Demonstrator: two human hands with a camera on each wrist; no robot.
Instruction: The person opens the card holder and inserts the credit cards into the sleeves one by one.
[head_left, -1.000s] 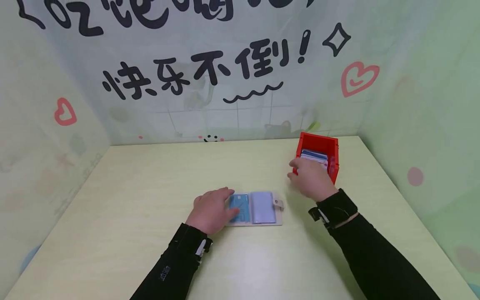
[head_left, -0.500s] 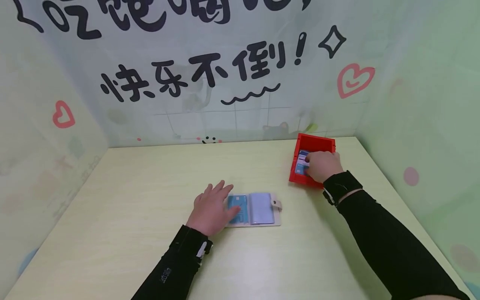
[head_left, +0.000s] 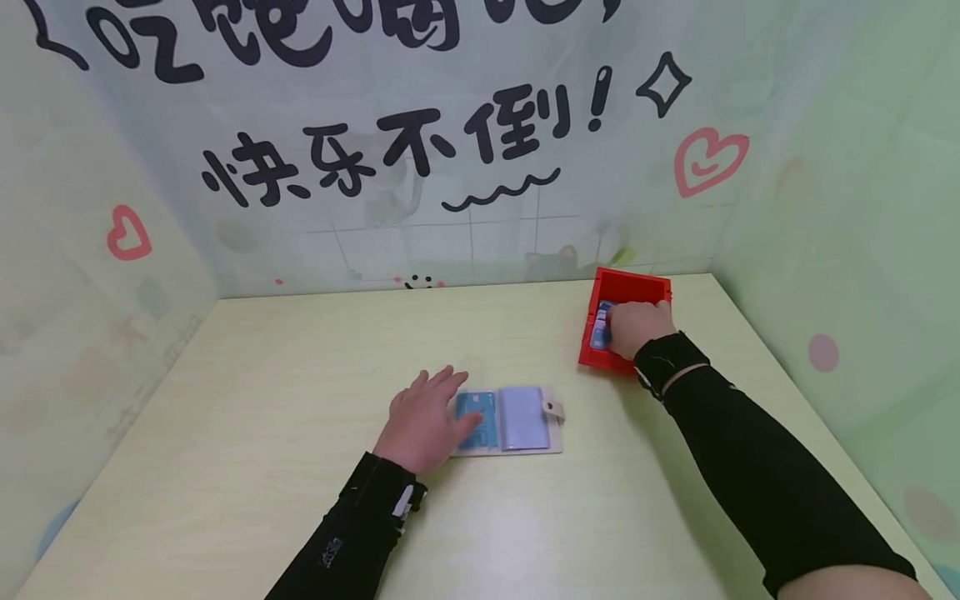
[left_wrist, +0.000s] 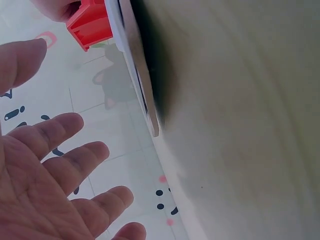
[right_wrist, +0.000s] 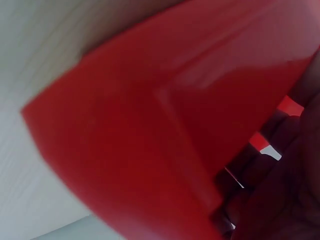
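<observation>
An open card holder [head_left: 525, 418] with clear sleeves and a snap tab lies flat on the table. A light-blue card [head_left: 486, 414] shows in its left part. Over the holder's left edge is my left hand [head_left: 422, 427], fingers spread and holding nothing; the left wrist view shows its bare palm [left_wrist: 40, 185] beside the holder's edge [left_wrist: 142, 75]. My right hand [head_left: 639, 327] reaches into a red bin [head_left: 633, 287], at the blue and white cards [head_left: 598, 335] inside. Its fingertips are hidden, and the right wrist view is mostly filled by the bin's wall [right_wrist: 125, 130].
The pale wooden table [head_left: 285, 375] meets a printed backdrop [head_left: 375, 242] at its back edge. Similar walls close in on the left and right. The bin stands near the back right corner.
My right hand has moved from above the bin's near left side down into it among the cards. The bin's near end now shows lower. The left hand's fingers have spread wider over the holder.
</observation>
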